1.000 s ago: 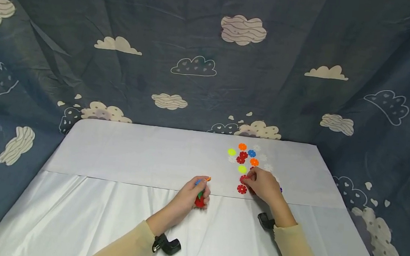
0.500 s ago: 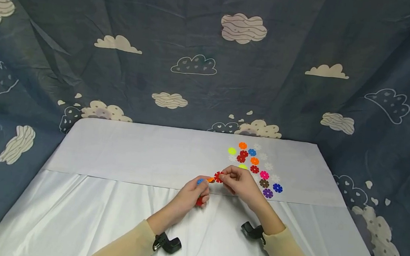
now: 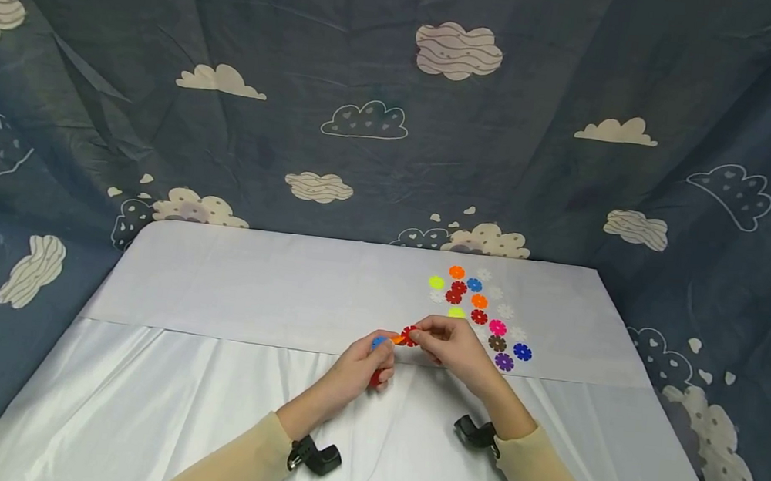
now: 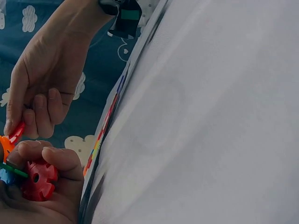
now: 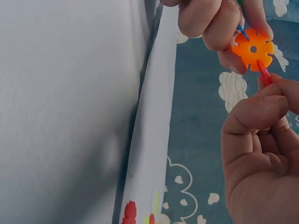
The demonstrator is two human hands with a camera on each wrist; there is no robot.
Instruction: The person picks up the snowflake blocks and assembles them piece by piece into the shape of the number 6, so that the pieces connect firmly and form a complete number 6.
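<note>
Right hand [image 3: 447,344]: pinched a red notched plastic disc [image 5: 264,73] edge-on to the orange flower-shaped disc [image 5: 261,49], mid-table.
Left hand [image 3: 361,360]: gripped that orange piece and a blue-green-red plastic cluster [image 4: 44,181].
Slots: a square, gentle push looked best.
Far right: loose plastic discs [image 3: 480,301] lay on the white-clothed table [image 3: 270,283].
Hidden: whether slots had engaged; fingers covered the cluster's joints.

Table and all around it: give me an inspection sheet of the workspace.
Surface: white-covered table, wrinkled on the near part.
Job's things: red flower disc, its edge at the rim of an orange disc; whether slotted in, cannot tell. Loose discs in mixed colours lie on the table's right side.
Clutter: nothing seen.
Hands: left hand holds the orange disc bunched with a blue disc, a green disc and a second red disc; right hand pinches the red flower disc.
Cables: nothing seen.
Surroundings: dark blue curtain with cloud prints.
</note>
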